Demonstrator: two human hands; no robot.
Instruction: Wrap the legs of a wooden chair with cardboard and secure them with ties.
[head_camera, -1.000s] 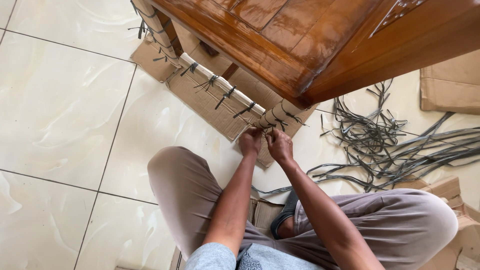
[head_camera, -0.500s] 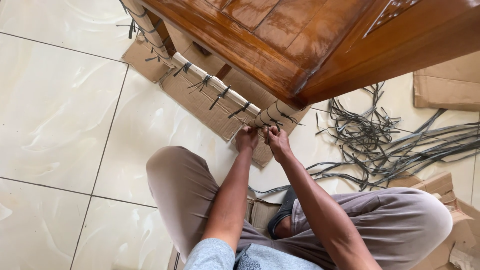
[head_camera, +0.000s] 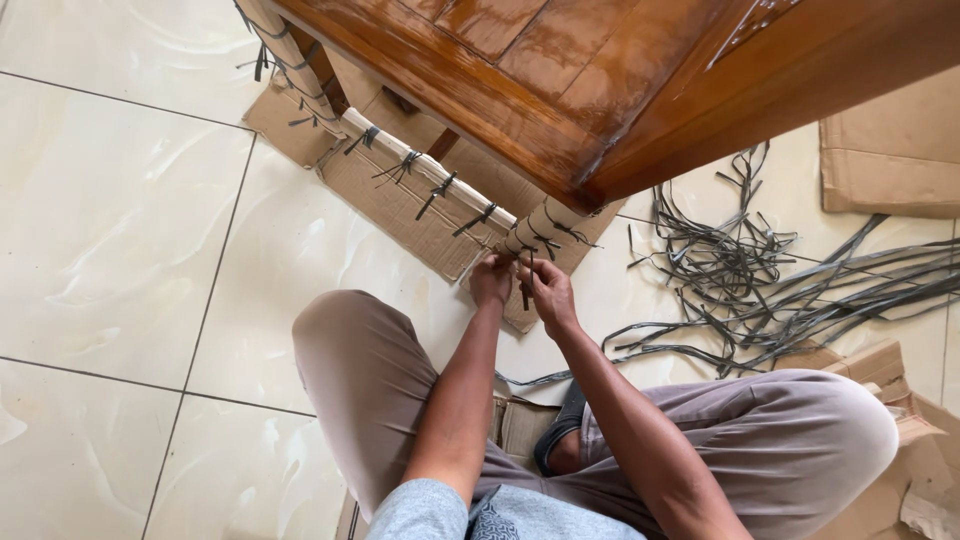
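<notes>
I see my left hand (head_camera: 491, 281) and right hand (head_camera: 551, 294) pinching a dark strap (head_camera: 524, 288) tight at the cardboard-wrapped table leg (head_camera: 540, 232), beneath the wooden tabletop's (head_camera: 520, 90) near corner.

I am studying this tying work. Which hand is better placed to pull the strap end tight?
Probably the right hand: it pinches the dark strap end hanging at the wrapped leg. The left hand presses the wrapping.

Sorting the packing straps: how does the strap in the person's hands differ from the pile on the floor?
The dark grey strap at the wrapped table leg is single, pinched by both hands; the loose grey strap pile is tangled, lying untouched on the tiles. The first circles cardboard; the pile binds nothing. Both are thin, dark grey.
</notes>
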